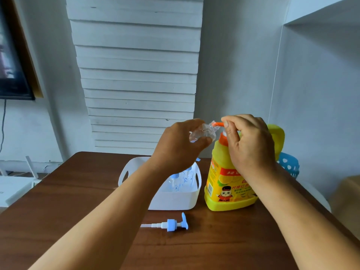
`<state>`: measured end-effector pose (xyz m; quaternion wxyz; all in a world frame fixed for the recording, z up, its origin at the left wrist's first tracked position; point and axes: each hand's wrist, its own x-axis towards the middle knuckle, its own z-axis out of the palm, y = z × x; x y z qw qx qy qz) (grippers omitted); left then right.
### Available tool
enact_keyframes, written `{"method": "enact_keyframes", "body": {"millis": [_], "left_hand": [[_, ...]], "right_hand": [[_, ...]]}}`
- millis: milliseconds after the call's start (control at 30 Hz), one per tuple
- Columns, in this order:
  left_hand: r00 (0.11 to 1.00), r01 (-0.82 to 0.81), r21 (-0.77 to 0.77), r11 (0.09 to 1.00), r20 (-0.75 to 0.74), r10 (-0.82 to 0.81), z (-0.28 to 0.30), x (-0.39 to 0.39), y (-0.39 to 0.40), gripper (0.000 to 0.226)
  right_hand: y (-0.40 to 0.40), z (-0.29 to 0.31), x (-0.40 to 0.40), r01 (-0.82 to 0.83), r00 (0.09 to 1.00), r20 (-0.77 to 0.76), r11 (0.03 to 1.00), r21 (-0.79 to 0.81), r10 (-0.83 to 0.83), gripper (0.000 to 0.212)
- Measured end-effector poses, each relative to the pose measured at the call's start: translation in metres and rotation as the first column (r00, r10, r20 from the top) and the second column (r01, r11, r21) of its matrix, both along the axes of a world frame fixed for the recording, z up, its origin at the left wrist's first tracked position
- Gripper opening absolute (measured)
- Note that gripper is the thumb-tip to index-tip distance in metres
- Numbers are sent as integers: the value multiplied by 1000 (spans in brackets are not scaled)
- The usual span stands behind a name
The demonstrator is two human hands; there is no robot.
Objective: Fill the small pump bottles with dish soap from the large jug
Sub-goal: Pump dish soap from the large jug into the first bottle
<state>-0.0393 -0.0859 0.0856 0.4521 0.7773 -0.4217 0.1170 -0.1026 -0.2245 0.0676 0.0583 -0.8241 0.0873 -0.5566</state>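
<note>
Small clear pump bottle (202, 133), cap off, tilted with its mouth up against the orange spout (219, 124) of the yellow dish soap jug (229, 184), clasped in the left grip (181, 145); right grip (251, 145) closed over the jug's pump head, seemingly mid-press, with no soap visible in the bottle. Below the left grip, on the brown counter (78, 191), a white bin (175, 197) with more bottles and, nearer, a loose blue pump top (171, 224). Next, probably: steady strokes, mouth kept under the spout, then the top screwed back on.
</note>
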Motion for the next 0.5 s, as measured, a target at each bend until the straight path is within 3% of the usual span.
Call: {"method": "enact_keyframes", "body": {"millis": [267,500], "left_hand": [[1000,5,-22,1000,7,-5,9,0,1,30],[1000,-6,16,1000,2,6,1,0,-1,29]], "right_hand": [[0,23,-3,-6,1000,-30,999,-49,5,29],[-1,0,1,-20,1000,11,999,26,20,28]]}}
